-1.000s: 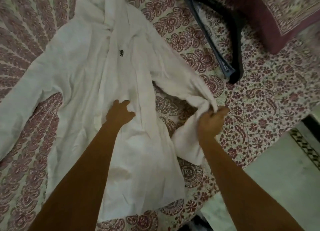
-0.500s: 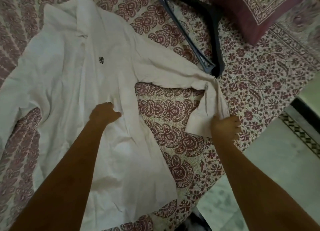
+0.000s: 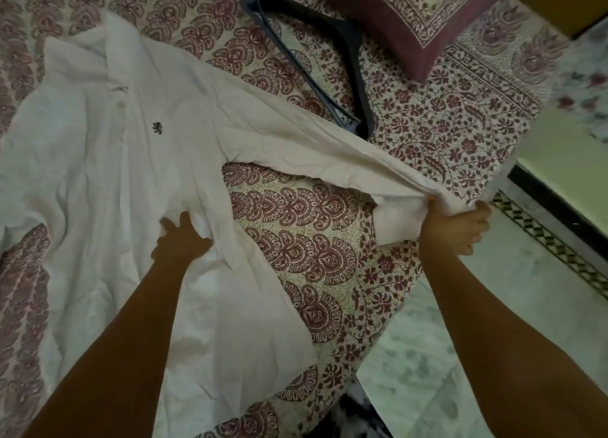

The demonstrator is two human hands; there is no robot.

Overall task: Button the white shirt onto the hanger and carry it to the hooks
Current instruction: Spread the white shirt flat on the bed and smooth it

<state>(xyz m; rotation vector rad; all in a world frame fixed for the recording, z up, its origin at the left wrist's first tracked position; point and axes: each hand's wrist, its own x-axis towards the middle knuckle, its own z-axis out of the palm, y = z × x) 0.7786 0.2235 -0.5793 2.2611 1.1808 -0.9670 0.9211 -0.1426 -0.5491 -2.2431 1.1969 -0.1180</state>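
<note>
Bedspread [image 3: 312, 250] with a maroon floral print covers the bed, and the white shirt [image 3: 108, 181] lies spread front-up across the left half of the frame, with its collar toward the upper left. A small dark emblem [image 3: 157, 127] shows on its chest. The left hand [image 3: 181, 240] rests flat on the shirt front at centre left, fingers laid out and pressing the fabric down, gripping nothing. The right hand [image 3: 457, 230], at centre right by the bed's edge, has its fingers curled round the end of one sleeve [image 3: 329, 161], which runs taut from the shirt's shoulder to that hand. The cuff [image 3: 396, 222] hangs folded just left of the hand. A dark hanger [image 3: 353, 59] lies on the bedspread in the upper centre, held by neither hand, its lower tip just beside the sleeve's upper edge. A maroon-bordered pillow [image 3: 411, 16] sits at the upper right, and pale marbled floor [image 3: 513, 309] fills the lower right
</note>
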